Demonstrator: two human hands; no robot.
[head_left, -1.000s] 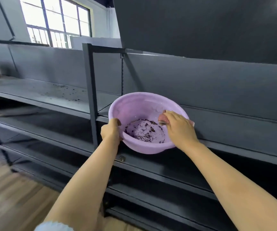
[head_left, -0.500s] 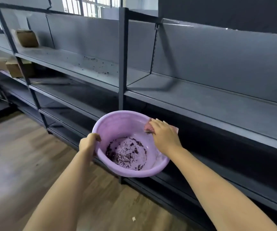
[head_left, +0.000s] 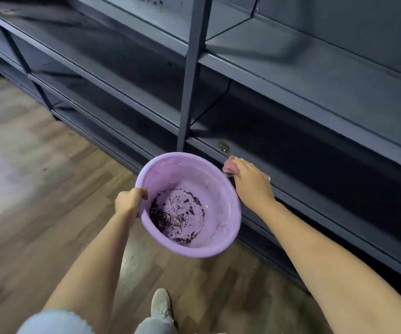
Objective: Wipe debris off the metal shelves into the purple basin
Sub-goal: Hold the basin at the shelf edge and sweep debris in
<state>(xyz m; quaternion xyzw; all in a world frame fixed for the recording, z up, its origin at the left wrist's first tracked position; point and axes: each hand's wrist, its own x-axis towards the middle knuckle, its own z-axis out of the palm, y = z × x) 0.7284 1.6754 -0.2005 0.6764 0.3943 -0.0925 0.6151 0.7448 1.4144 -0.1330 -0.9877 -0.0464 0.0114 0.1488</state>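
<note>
I hold the purple basin (head_left: pixel 221 220) above the wooden floor, in front of a low tier of the grey metal shelves (head_left: pixel 291 92). Dark crumbs and dirt (head_left: pixel 170 213) lie in its bottom. My left hand (head_left: pixel 129 201) grips the basin's left rim. My right hand (head_left: pixel 250 182) holds a pink cloth (head_left: pixel 229 167) at the basin's right rim, against the front edge of a low shelf. A small patch of debris (head_left: pixel 223 145) sits on that shelf edge just beyond the cloth. More specks (head_left: pixel 151 1) lie on an upper shelf at the top of the view.
A grey upright post (head_left: pixel 192 75) of the shelving stands just behind the basin. Wooden floor (head_left: pixel 38 177) stretches to the left. My shoe (head_left: pixel 162 304) and trouser legs show at the bottom edge.
The basin and both hands have dropped from the upper shelf level to a low tier near the floor. My view has tilted downward. The grips on rim and cloth are unchanged.
</note>
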